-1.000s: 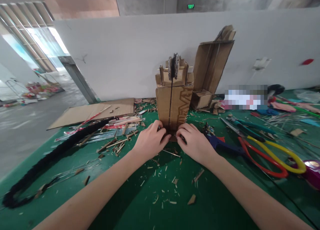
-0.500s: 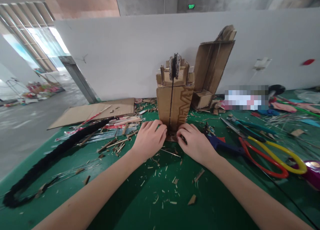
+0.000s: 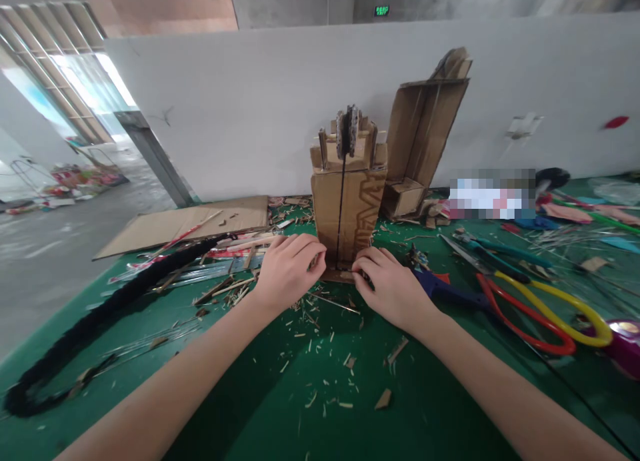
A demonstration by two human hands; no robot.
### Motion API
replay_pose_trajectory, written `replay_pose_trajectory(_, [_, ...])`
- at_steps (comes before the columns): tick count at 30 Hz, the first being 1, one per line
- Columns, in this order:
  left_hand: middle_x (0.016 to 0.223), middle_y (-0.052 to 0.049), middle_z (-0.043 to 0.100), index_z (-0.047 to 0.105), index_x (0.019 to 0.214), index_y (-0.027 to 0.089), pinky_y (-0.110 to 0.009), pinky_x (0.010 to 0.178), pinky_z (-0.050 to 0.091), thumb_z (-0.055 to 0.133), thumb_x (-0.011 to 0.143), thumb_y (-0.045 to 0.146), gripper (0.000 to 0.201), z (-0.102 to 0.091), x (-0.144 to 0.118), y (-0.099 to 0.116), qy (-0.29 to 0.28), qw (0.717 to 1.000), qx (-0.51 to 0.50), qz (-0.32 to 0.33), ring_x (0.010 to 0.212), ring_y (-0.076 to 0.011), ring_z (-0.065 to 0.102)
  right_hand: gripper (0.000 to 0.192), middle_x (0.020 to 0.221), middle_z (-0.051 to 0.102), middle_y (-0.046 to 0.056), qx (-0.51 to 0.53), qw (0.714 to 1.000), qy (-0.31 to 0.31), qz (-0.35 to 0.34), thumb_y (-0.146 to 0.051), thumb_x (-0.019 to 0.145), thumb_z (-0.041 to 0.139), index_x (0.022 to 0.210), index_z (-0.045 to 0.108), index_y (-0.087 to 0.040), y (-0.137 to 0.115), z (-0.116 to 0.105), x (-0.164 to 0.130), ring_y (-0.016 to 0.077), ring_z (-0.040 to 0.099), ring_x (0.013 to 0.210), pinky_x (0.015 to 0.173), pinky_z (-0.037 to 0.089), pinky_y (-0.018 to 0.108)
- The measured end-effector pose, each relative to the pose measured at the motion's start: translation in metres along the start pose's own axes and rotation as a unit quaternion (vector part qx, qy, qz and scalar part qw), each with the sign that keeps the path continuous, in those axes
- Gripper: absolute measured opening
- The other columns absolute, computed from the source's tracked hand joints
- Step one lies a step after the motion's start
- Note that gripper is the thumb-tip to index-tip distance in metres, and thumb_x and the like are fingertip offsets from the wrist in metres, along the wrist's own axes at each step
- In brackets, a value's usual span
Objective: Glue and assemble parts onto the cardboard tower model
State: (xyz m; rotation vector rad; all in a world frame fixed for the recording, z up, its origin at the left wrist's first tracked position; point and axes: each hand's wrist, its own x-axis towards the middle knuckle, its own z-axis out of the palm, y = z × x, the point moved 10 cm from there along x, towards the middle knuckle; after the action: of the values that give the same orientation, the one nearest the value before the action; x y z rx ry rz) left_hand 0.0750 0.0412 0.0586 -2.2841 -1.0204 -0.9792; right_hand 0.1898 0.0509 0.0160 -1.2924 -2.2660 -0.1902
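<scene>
— Why are you keeping both hands down at the foot of that cardboard tower (image 3: 349,207)?

— I'm steadying it. It's standing upright on the green table (image 3: 280,407), tall and narrow, so I'm judging that a grip low down is what stops it tipping. My left hand (image 3: 286,269) is curling loosely against its bottom left corner, fingers bent but not clenched, touching the cardboard. My right hand (image 3: 389,284) is pinching at the bottom right edge, fingertips pressing on the small base piece there.

— So where is the tower sitting relative to you?

— Straight ahead, right between my two hands and just beyond my fingertips, with the dark slit down its front facing me.

— And the tools?

— I'm leaving them alone. The scissors (image 3: 530,307) with red and yellow handles are lying off to my right, well apart from my right hand. The black braid (image 3: 100,314) is trailing away on my left, and cardboard scraps (image 3: 330,374) are lying scattered between my forearms.
</scene>
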Motion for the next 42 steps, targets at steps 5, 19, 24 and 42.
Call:
replay_pose_trajectory(5, [0.079, -0.003, 0.064, 0.059, 0.076, 0.018, -0.029, 0.069, 0.041, 0.042, 0.084, 0.018, 0.018, 0.000, 0.003, 0.004, -0.032, 0.999, -0.017, 0.022, 0.074, -0.0147, 0.057, 0.016, 0.101, 0.058, 0.008, -0.042, 0.999, 0.012, -0.015, -0.025, 0.086, 0.046, 0.092, 0.059, -0.018, -0.006, -0.018, 0.004, 0.0234, 0.050, 0.095, 0.074, 0.045, 0.037])
replay_pose_trajectory(19, [0.078, -0.003, 0.059, 0.058, 0.069, 0.017, -0.026, 0.062, 0.040, 0.041, 0.091, 0.030, 0.031, 0.015, -0.001, -0.009, -0.083, 0.996, 0.017, 0.019, 0.069, -0.0131, 0.053, 0.015, 0.080, 0.062, -0.004, 0.141, 0.908, -0.387, -0.078, -0.010, 0.080, 0.055, 0.076, 0.060, -0.023, -0.066, -0.004, -0.081, 0.0108, 0.059, 0.069, 0.059, 0.042, 0.024])
replay_pose_trajectory(24, [0.100, -0.007, 0.057, 0.057, 0.100, 0.017, -0.031, 0.075, 0.044, 0.038, 0.089, 0.020, 0.022, 0.024, -0.004, -0.002, -0.136, 0.990, -0.020, 0.028, 0.088, -0.0170, 0.054, 0.019, 0.090, 0.063, -0.002, 0.186, 0.958, -0.216, -0.022, -0.018, 0.090, 0.043, 0.087, 0.061, -0.025, -0.034, -0.022, -0.031, 0.0101, 0.058, 0.080, 0.070, 0.045, 0.023])
replay_pose_trajectory(42, [0.098, -0.007, 0.052, 0.059, 0.090, 0.019, -0.034, 0.073, 0.040, 0.040, 0.090, 0.028, 0.021, 0.044, -0.012, 0.008, -0.170, 0.984, 0.049, 0.032, 0.087, -0.0201, 0.047, 0.021, 0.085, 0.061, 0.004, -0.001, 0.998, -0.064, -0.022, -0.009, 0.085, 0.046, 0.090, 0.065, -0.018, -0.013, 0.004, 0.022, 0.0163, 0.055, 0.082, 0.066, 0.040, 0.028])
